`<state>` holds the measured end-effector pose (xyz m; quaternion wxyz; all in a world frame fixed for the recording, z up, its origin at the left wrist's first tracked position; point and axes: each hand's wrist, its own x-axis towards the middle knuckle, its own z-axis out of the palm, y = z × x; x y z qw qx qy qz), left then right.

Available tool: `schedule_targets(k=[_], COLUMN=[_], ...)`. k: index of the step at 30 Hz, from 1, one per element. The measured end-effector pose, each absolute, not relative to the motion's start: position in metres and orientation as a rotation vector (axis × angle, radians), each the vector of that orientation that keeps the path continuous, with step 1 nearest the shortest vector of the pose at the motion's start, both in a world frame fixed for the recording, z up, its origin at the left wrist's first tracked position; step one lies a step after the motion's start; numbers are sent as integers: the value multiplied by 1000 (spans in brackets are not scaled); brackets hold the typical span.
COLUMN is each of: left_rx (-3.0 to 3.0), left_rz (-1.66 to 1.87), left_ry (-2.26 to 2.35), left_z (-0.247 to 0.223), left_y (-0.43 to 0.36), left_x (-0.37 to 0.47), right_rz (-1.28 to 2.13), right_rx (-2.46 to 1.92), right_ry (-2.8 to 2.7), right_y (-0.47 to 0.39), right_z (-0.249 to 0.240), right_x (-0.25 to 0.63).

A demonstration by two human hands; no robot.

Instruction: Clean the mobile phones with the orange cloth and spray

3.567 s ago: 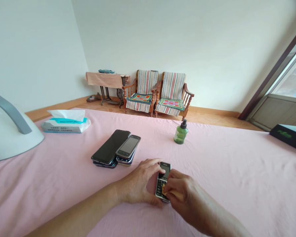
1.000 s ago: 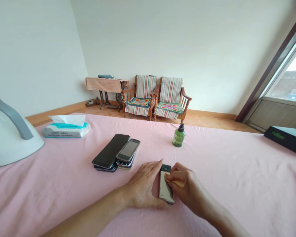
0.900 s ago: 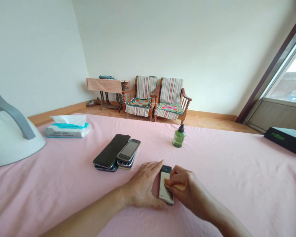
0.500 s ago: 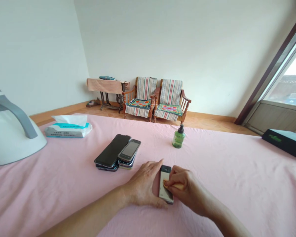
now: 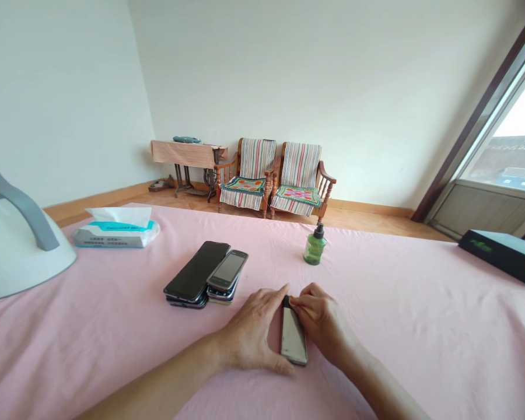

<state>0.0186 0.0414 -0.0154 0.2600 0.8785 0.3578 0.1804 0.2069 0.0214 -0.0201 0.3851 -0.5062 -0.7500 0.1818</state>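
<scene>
A mobile phone lies on the pink cloth, its pale silver back facing up and its dark camera end pointing away from me. My left hand braces it between thumb and forefinger, the thumb at the near end and the forefinger at the far end. Pinched over the phone's dark far end, my right hand presses a small yellow-orange cloth, mostly hidden by the fingers. To the left are stacked phones: a large black one tops one pile, a smaller grey one the other.
A green pump bottle stands beyond my hands. At the left are a tissue pack and a large white kettle-like vessel. A black box sits at the right edge. Two wooden chairs stand behind the table.
My right hand has moved the small cloth from the middle of the phone's back up to its dark far end. My left hand stays around the phone. The view has shifted slightly.
</scene>
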Motion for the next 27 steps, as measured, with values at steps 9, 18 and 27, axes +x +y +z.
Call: schedule_targets(k=[9, 18, 27], left_rx=[2350, 2370, 2427], left_rz=[459, 505, 592], left_ry=[976, 951, 944], left_z=[-14, -16, -22], left_y=[42, 43, 45], left_x=[18, 19, 22], right_rz=[510, 327, 326], right_rx=[-1197, -1180, -1113], right_ry=[-1980, -2006, -2029], right_y=[10, 15, -32], right_z=[-22, -20, -27], right_x=[203, 197, 188])
